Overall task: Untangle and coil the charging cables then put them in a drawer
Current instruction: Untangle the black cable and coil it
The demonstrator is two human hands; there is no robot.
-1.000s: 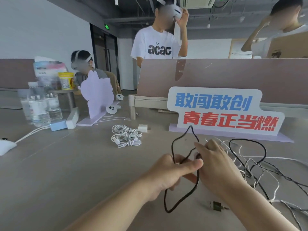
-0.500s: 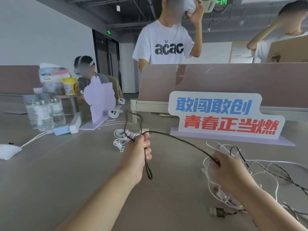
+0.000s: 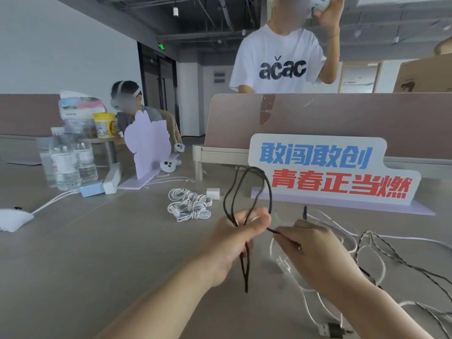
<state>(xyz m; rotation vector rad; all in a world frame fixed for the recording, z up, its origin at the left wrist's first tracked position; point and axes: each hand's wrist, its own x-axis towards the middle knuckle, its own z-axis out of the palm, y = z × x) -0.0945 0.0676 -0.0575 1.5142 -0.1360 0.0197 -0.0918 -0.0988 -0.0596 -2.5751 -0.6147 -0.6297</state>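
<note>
Over the grey desk (image 3: pixel 97 253), at centre frame, the hands have closed together; half a second ago the black cable (image 3: pixel 247 182) ran taut between them. The left hand (image 3: pixel 234 241) has its grip around gathered loops of it. The right hand (image 3: pixel 315 253) pinches the strand just beside. Another turn seems added to the coil, while the tangle (image 3: pixel 367 243) at right waits.

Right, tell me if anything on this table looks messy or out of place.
Yes: the loose cables on the right side of the table lie in a tangled sprawl of white and dark strands, unlike the coiled white cables mid-table. The black cable held by the left hand and right hand is only partly looped.
</note>
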